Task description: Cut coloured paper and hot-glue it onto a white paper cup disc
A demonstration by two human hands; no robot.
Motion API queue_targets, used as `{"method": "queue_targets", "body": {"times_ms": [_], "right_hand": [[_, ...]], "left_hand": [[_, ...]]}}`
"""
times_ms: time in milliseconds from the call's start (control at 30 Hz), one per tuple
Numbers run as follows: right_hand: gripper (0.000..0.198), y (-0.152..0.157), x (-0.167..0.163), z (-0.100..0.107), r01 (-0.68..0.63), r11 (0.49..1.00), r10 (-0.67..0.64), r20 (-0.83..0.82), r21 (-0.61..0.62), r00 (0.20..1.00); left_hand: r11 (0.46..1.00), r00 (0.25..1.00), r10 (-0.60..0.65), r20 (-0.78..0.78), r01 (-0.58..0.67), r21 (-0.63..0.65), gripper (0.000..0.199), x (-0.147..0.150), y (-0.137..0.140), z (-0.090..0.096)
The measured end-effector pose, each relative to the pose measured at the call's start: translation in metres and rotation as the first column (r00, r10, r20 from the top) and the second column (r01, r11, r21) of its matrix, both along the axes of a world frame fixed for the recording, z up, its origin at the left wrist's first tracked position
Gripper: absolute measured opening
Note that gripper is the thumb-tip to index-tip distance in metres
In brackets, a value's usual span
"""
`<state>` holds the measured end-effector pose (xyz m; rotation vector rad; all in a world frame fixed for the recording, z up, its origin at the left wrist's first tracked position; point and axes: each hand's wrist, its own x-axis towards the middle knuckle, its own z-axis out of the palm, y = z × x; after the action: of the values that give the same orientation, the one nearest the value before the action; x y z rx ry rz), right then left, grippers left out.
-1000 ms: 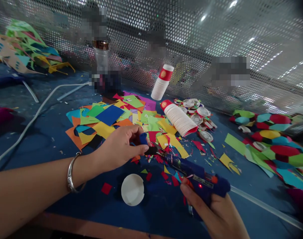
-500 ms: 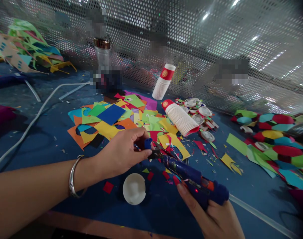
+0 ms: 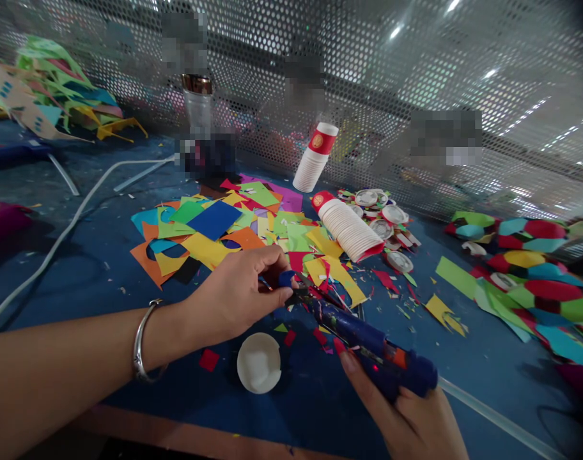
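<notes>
Nearby, to the right of a round white cup (image 3: 259, 363) on a blue bench (image 3: 305, 409), the right hand (image 3: 416, 415) has its grip closed around a dark blue glue gun (image 3: 351, 326) with its red light (image 3: 375, 368) glowing. Just beyond the cup, the left hand (image 3: 234, 291), a silver bracelet (image 3: 139, 338) at its wrist, has its grip pinching a small blue piece (image 3: 286, 278) at the gun's dark tip; whether they touch is unclear. If the tip is hot, as the light suggests, a slip of either grip could burn the left fingertips (image 3: 286, 293). Stray glue could also catch the colored paper scraps (image 3: 200, 249) heaped beyond the cup. Farther past it are two paper-cup stacks, one lying (image 3: 351, 230), one standing (image 3: 310, 166), before a perforated screen (image 3: 253, 76)
</notes>
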<state>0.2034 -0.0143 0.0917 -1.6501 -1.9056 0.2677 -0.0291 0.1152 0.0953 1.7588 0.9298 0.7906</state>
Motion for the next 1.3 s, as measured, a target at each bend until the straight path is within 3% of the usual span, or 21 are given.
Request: {"method": "queue_targets", "body": {"times_ms": [633,833,1000,1167,1300], "right_hand": [[0.025,-0.001,0.007,-0.004,-0.002,0.999,0.007,0.100,-0.048,0.995],[0.025,0.002,0.006,-0.005,-0.008,1.000,0.010,0.073,-0.024,0.997],[0.026,0.003,0.005,0.001,-0.016,1.000,0.017,0.057,-0.014,0.998],[0.025,-0.002,0.014,0.003,0.065,0.997,-0.064,0.016,-0.050,0.998],[0.043,0.000,0.039,0.004,0.284,0.948,-0.296,-0.074,-0.145,0.952]], "left_hand": [[0.999,0.997,0.010,-0.082,-0.007,0.034,0.012,0.000,0.001,0.003],[1.000,0.998,-0.002,-0.060,0.004,0.030,0.011,0.000,0.002,0.002],[0.998,0.999,-0.044,0.017,0.045,-0.048,0.012,0.000,0.003,0.002],[0.992,0.995,-0.043,0.091,0.053,-0.113,0.012,0.001,0.001,0.005],[0.978,0.985,-0.018,0.171,0.053,-0.202,0.016,0.004,0.003,0.002]]}}
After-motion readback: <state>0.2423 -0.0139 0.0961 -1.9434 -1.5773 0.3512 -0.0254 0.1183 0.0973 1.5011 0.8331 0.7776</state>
